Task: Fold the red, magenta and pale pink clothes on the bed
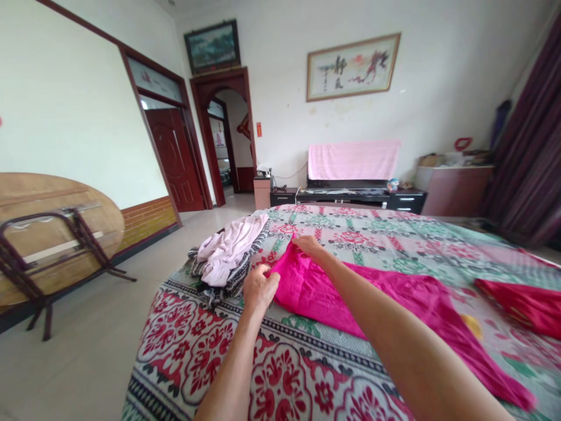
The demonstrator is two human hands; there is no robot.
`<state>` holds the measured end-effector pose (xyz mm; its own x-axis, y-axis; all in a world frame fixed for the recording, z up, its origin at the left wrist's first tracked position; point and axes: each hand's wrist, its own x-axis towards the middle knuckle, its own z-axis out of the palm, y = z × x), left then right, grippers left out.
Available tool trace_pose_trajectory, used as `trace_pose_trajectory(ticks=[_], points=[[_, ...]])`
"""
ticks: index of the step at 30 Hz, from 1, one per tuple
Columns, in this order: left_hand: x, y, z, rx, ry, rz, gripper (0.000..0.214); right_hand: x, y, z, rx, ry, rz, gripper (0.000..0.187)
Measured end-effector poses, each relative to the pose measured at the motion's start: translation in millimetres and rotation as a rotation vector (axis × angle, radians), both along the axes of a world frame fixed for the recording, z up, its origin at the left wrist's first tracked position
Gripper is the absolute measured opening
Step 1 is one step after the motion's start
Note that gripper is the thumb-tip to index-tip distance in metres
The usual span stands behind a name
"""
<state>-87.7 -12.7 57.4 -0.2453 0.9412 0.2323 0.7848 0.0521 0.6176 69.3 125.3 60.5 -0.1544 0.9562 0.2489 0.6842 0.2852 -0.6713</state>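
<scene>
A bright magenta cloth (385,298) lies spread across the bed's flowered cover (289,374). My left hand (259,287) is closed, pinching the cloth's near left edge. My right hand (308,245) reaches further out and grips the cloth's far corner with bent fingers. Both forearms stretch over the bed from the lower edge of the view.
A pile of pale pink and dark patterned clothes (230,254) lies just left of my hands. A red cloth (521,304) lies at the right. A folded round table (52,234) leans on the left wall. A low cabinet with a pink towel (353,161) stands beyond the bed.
</scene>
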Motion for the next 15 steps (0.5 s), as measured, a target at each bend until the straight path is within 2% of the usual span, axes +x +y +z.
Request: trace_pose_trajectory(ticks=[3,6,10,15], points=[[20,-6,10.6,0.052,-0.017,-0.128,0.022,32,-16,8.1,-0.139,0.228,-0.033,0.021],[46,-17,11.7,0.062,0.023,-0.246,0.019,59,-34,8.3,-0.232,0.428,-0.064,0.020],[75,-32,0.2,0.032,0.135,-0.385,0.019,85,-57,-7.0,-0.290,0.602,-0.115,0.017],[90,-40,-16.4,0.030,0.223,-0.471,0.022,100,-78,-33.6,-0.333,0.831,-0.165,0.015]])
